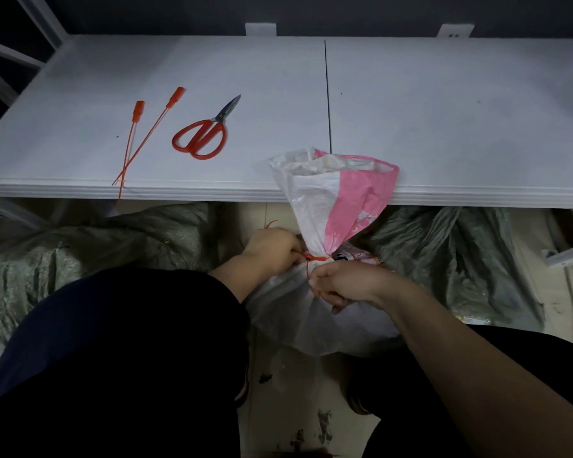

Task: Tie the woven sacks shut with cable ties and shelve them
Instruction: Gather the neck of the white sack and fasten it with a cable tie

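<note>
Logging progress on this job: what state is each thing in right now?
White-and-pink woven sack: neck gathered, mouth flared.
Red cable tie: looped round the sack's neck.
Left hand: grips the tie.
Right hand: grips the tie.
Red-handled scissors: closed, on white shelf.
Two spare red ties: unlooped.

Both hands grip a red cable tie (315, 258) round the white-and-pink sack's (331, 206) gathered neck. The left hand (275, 249) holds its head; the right hand (339, 284) holds its tail.
</note>
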